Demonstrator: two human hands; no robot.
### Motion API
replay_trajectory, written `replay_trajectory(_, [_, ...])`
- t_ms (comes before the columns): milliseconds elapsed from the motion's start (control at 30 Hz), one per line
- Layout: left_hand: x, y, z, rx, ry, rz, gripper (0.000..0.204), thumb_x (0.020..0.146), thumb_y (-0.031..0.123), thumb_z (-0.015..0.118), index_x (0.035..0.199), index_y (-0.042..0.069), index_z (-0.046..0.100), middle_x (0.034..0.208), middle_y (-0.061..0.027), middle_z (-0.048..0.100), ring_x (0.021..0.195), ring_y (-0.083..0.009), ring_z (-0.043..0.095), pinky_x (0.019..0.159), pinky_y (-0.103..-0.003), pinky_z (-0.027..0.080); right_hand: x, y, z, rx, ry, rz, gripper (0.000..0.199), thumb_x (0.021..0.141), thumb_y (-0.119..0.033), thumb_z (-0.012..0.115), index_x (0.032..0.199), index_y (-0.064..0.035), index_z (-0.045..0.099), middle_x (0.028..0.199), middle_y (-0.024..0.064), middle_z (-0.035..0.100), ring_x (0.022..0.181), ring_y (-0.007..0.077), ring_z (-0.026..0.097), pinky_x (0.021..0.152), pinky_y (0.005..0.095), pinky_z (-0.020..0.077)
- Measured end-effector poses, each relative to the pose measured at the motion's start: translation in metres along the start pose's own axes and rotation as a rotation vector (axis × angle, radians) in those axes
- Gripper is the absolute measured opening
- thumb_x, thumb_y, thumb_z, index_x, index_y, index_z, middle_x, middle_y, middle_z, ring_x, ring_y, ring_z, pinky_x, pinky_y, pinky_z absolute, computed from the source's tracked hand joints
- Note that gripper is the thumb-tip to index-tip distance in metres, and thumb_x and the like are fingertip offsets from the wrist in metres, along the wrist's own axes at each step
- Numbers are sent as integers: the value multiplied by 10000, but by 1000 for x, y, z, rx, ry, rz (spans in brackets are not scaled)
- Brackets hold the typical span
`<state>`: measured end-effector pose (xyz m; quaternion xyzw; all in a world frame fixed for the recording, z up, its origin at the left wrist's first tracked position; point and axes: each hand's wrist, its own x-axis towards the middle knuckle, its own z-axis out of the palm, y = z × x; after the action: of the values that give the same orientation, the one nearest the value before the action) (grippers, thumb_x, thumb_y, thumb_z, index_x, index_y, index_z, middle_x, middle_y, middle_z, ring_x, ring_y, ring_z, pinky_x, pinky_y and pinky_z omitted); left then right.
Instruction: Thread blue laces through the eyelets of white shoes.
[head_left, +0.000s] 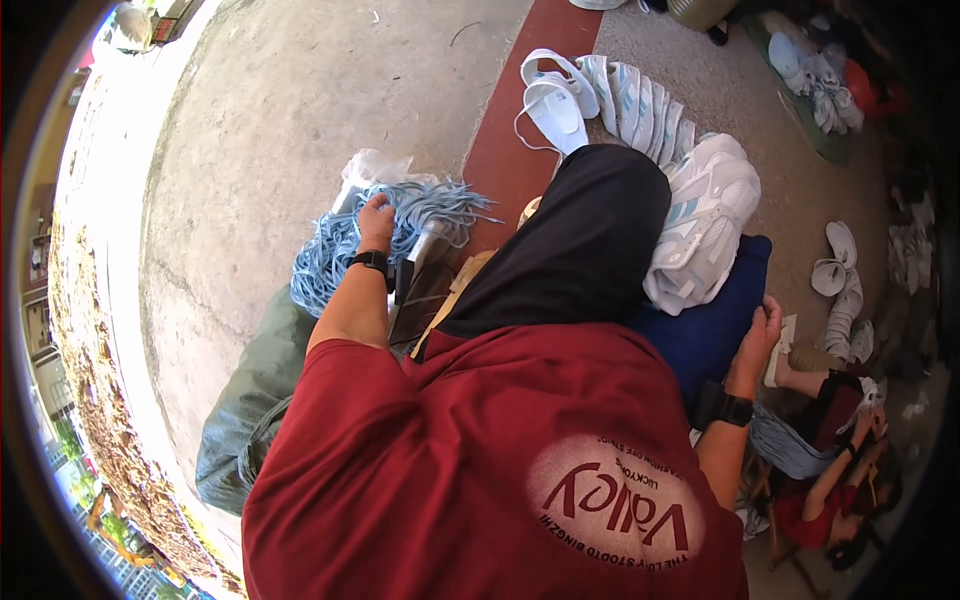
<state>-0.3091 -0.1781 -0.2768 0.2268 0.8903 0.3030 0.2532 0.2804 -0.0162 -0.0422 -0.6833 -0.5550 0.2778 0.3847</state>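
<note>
A heap of light blue shoelaces (335,250) lies on my left, some strands spread toward the middle. My left hand (376,222) is in this heap, its fingers curled in on the laces. Across my lap, a white sneaker upper with pale blue stripes (700,220) rests on a blue cloth (690,335) beside my black-clad knee. By the outer edge of that cloth is my right hand (758,338), apart from the sneaker, with loosely bent fingers and nothing seen in them.
Ahead, a curved row of white shoe uppers (635,105) stands on the floor, near a red floor stripe (510,100). A dark green sack (262,390) sits at my left. To the right are more white uppers (845,285) and a seated person (825,500).
</note>
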Motion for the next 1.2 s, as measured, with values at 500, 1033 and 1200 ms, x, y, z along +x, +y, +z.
replay_trajectory(500, [-197,353,-124,-1049,-919,787,226,880,47,496,1087,-30,543,952,-105,625,539,-62,386,485,-175,315,-15,-143,14,378,-395,-364,278,906,-86,503,1158,31,494,1149,103,525,1110,157,473,1005,296,319])
replay_trajectory(1033, [-295,433,-33,-685,-1390,633,134,858,76,552,960,-2,588,756,18,552,619,-27,453,540,-157,360,-34,-173,20,783,-325,-590,352,882,-266,565,1090,5,478,996,109,536,937,135,489,841,287,392])
replay_trajectory(1200, [-287,417,-19,-535,-1305,784,150,817,141,620,876,6,589,662,28,544,576,-26,451,516,-170,337,-41,-170,22,550,-487,-535,369,907,-356,495,845,1,563,652,97,558,643,208,544,594,322,433])
